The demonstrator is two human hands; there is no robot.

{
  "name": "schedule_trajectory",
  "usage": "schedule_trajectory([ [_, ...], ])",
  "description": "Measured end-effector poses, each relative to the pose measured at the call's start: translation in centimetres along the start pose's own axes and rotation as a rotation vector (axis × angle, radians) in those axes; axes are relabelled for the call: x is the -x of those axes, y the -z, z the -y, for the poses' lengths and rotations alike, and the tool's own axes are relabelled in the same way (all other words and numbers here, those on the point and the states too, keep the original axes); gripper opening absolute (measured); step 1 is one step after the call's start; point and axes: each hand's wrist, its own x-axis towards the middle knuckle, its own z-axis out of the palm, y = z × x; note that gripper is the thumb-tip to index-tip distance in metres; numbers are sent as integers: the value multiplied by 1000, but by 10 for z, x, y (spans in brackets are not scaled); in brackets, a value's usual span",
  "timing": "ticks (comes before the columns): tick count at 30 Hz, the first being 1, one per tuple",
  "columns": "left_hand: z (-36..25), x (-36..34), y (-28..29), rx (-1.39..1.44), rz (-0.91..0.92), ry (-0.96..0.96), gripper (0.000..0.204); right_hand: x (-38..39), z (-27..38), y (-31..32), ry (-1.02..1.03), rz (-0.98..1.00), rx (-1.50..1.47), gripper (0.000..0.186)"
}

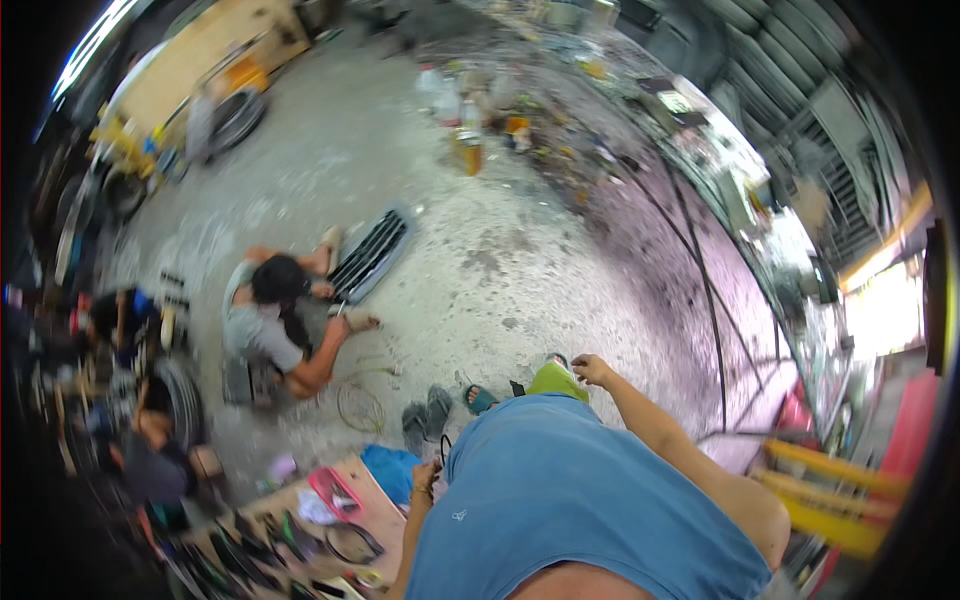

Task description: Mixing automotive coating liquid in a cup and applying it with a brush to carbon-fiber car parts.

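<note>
- Left hand [425,478]: fingers curled, close to a thin black cord [443,447] that rises just above the knuckles; pinched or merely touched, cannot tell at this size.
- Right hand [592,370]: loosely curled, resting against green cloth [556,381] just to its left; whether any fold is gripped, cannot tell.
- Blue rag [388,470]: just left of the left hand, on the edge of the wooden bench [375,515].
- Pink tray [334,492]: farther left of that hand, on the same bench, among dark tools.
- Grey sandals [425,410]: on the floor above the left hand, apart from it.
- Wire coil [360,406]: on the floor, left of the sandals.
- Co-worker [270,325]: crouched well beyond both hands, beside a black grille [370,256].
- Handling note, by judgement: best to keep the cord in a light pinch, clear of the rag and the tools, with the right hand kept steady at the cloth.
</note>
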Motion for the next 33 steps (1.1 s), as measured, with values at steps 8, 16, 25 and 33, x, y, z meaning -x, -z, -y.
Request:
schedule_trajectory([
  [8, -118, -55, -17, 91, 196, 9, 32, 45, -80, -9, -251, -114, -148, 31],
  [16, -270, -72, -89, -215, 162, -152, 25, 29, -116, -5, -192, -380, -4, 40],
  [25, -400, -76, -157, -529, 298, -209, 37, -61, -50, 118, -40, -450, -246, 22],
  [33, -457, -98, -225, -802, 426, -476, 36, -77, -71, 220, -196, -496, -538, 47],
])
